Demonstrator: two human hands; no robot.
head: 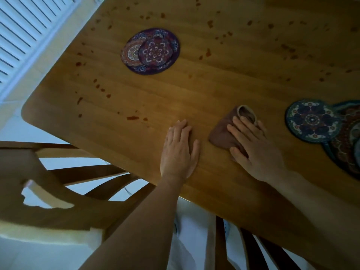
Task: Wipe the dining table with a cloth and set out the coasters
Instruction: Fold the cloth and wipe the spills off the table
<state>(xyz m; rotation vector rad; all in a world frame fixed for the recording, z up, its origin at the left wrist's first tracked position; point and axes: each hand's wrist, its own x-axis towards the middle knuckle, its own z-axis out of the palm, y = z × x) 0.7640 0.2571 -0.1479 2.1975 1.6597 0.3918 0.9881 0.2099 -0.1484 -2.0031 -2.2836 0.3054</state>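
You are in the dining area of a home. Before you lies a honey-coloured wooden dining table with rounded corners [214, 84], and round mandala-patterned coasters [151, 50] lie on it. A dark wooden chair with curved back slats [48, 201] sits at the table's near edge, with a second slatted wooden chair [253, 250] to the right. White louvred shutters [23, 26] line the cream wall beyond the table's corner.
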